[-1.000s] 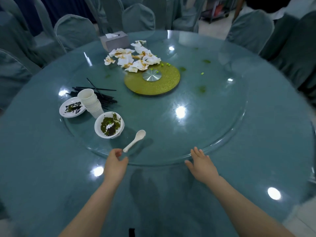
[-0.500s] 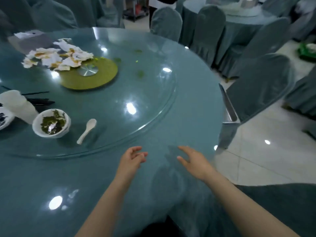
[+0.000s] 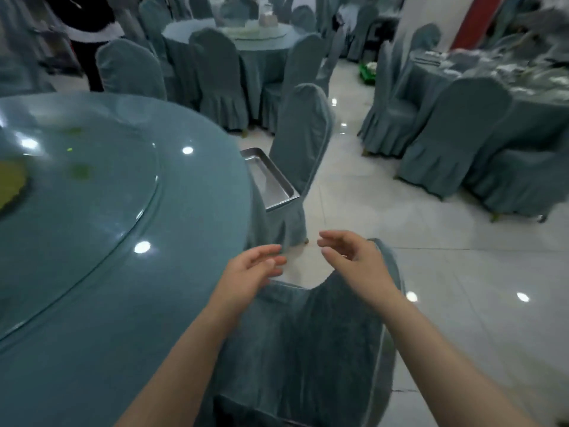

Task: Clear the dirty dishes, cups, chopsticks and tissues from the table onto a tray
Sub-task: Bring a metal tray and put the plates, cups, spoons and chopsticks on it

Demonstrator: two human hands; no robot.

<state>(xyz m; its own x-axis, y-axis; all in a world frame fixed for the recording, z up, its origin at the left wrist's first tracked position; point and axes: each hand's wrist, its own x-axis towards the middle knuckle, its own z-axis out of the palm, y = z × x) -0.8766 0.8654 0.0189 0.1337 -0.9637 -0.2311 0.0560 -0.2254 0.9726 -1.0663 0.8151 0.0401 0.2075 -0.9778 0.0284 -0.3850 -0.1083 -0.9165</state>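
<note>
Both hands hang in the air past the rim of the round surface (image 3: 129, 318), holding nothing. The left hand (image 3: 246, 269) has its fingers loosely spread and slightly bent; the right hand (image 3: 351, 257) is likewise relaxed, fingers reaching toward the left one, with a gap between the 2. Below them stands a chair (image 3: 308, 349) in a teal fabric cover. The metal tray (image 3: 271, 183), shiny and rectangular with a raised rim, lies on the seat of a second covered chair (image 3: 301, 134) just beside the surface's edge, partly tucked under it. A glass turntable (image 3: 92, 192) tops the teal cloth. Glossy pale floor tiles (image 3: 431, 229) stretch open to the right.
</note>
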